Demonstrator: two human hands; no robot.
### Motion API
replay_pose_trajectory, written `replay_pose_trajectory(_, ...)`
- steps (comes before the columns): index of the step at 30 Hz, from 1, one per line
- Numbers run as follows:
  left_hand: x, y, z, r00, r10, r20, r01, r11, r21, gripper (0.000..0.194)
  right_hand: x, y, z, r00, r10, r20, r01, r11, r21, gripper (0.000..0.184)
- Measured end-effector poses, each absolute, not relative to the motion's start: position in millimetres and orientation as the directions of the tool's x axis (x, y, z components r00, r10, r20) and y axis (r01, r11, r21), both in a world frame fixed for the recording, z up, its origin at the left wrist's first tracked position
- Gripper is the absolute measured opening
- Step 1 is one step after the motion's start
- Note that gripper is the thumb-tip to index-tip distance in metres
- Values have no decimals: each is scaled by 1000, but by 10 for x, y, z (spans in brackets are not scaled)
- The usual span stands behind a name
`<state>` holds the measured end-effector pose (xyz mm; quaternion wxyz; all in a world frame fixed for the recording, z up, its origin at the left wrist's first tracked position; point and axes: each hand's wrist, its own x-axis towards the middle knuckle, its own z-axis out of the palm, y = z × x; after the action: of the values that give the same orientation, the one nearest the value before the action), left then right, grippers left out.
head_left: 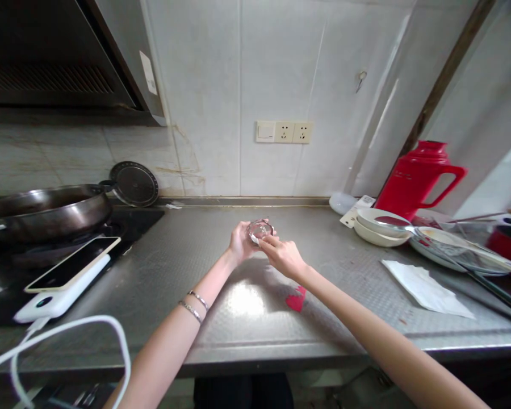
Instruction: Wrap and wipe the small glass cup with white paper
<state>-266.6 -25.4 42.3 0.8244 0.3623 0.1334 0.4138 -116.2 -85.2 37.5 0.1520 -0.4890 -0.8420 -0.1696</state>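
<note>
A small clear round glass [260, 230], its rim facing me, is held above the middle of the steel counter. My left hand [240, 243] curls around its left side from below. At the near right edge of the rim, the fingers of my right hand [283, 254] are closed and pressed together. A small white bit shows by those fingertips; whether it is paper or a reflection I cannot tell. Below the right forearm lies a red patch [296, 299] on the counter.
At left are a steel pan [46, 213] on the stove, a phone [74, 264] on a white power bank [63, 292], and a looping white cable [85, 321]. At right stand a red thermos [417, 182], stacked bowls [381, 236] and a white tissue [428, 288].
</note>
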Motion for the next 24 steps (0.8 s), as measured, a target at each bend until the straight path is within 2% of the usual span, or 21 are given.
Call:
replay_pose_trajectory(3, -2803, -146, 447, 711, 703, 33, -493, 464, 736, 47, -1008, -825, 537, -651, 675, 346, 759, 571, 314, 32)
replay_pose_trajectory(5, -2863, -75, 455, 757, 653, -25, -406, 501, 764, 54, -939, -804, 654, -738, 608, 293, 674, 635, 378, 31)
replay_pose_trajectory(9, -2873, -22, 439, 751, 642, -154, -256, 499, 828, 56, -881, -748, 812, -855, 480, 195, 514, 736, 440, 30)
replay_pose_trajectory(12, -2817, -65, 426, 709, 669, -225, -181, 481, 858, 49, -891, -714, 853, -872, 465, 152, 479, 749, 457, 30)
replay_pose_trajectory(14, -2767, -101, 433, 668, 714, -208, -225, 461, 858, 40, -913, -710, 866, -854, 500, 146, 504, 721, 475, 28)
replay_pose_trajectory(17, -2688, -136, 462, 547, 828, -123, -417, 398, 817, 25, -962, -746, 873, -775, 593, 218, 616, 633, 469, 25)
replay_pose_trajectory(20, -2619, -157, 498, 429, 900, -82, -551, 332, 765, 26, -1019, -822, 853, -682, 673, 287, 721, 549, 423, 28)
replay_pose_trajectory(24, -2542, -216, 523, 358, 930, -88, -627, 309, 715, 29, -1112, -927, 757, -571, 760, 310, 814, 476, 333, 37)
